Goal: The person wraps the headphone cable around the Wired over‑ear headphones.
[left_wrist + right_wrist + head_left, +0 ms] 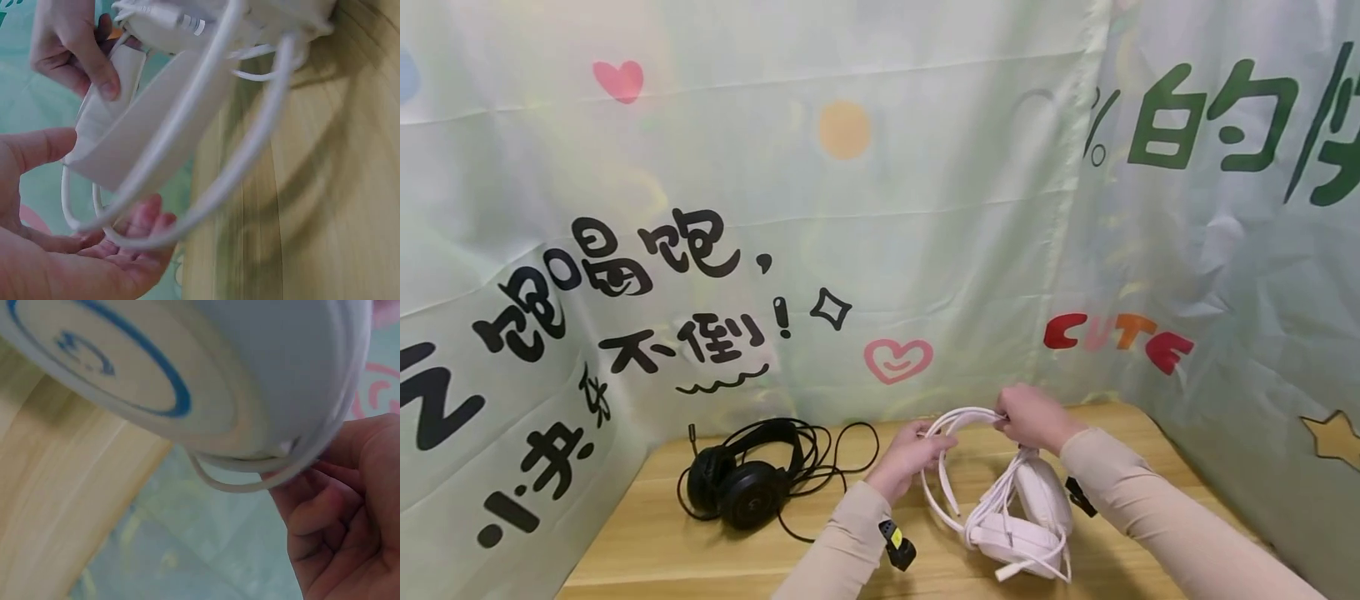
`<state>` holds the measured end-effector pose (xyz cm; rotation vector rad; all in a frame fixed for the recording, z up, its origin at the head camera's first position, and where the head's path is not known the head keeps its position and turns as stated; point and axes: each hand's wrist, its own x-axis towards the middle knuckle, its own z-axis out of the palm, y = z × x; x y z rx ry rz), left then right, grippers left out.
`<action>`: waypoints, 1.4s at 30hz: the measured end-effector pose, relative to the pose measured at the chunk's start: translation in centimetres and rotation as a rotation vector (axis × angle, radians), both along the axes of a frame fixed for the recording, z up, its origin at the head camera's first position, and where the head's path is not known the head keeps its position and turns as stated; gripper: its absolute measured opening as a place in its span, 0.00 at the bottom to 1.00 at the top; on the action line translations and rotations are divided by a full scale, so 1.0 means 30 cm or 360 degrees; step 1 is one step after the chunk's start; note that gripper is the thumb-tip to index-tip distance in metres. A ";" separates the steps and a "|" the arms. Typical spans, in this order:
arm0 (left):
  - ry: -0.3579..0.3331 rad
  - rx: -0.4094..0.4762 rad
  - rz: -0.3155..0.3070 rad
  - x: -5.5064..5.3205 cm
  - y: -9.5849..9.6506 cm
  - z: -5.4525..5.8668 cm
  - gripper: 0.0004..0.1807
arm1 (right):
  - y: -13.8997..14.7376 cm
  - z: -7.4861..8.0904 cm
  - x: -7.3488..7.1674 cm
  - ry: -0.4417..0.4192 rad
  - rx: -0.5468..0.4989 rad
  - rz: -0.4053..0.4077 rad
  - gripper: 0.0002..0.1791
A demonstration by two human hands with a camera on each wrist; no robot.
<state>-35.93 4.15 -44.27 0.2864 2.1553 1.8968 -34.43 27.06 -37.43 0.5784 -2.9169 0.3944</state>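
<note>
White headphones [1043,500] stand tilted on the wooden table, their cable [992,510] bundled round the ear cups. Two thin tubes form the outer headband, with a flat white inner band [156,119] beneath. My left hand [908,457] is at the headband's left side; in the left wrist view its thumb is spread and the tubes lie across its loosely bent fingers. Opposite, my right hand [1033,414] pinches the band between thumb and fingers near an ear cup. In the right wrist view an ear cup [131,369] with a blue ring covers part of that hand's grip.
A black headset [752,492] with a microphone and loosely coiled cable [842,458] lies to the left on the wooden table [662,567]. Printed cloth [955,250] hangs behind the table and along both sides.
</note>
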 end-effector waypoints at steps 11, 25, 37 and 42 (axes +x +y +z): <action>0.0078 -0.0198 -0.0057 0.027 -0.087 0.033 0.30 | 0.160 -0.054 -0.032 -0.0146 -0.0122 -0.0117 0.31; 0.0080 -0.0158 -0.0072 0.040 -0.232 0.044 0.27 | 0.280 -0.110 -0.032 -0.0398 -0.0224 -0.0274 0.27; 0.0063 -0.0214 -0.0030 0.062 -0.321 0.053 0.24 | 0.361 -0.133 -0.022 -0.0516 -0.0147 -0.0403 0.20; 0.0060 -0.0197 -0.0028 0.067 -0.354 0.055 0.23 | 0.397 -0.163 -0.023 -0.0555 -0.0132 -0.0426 0.20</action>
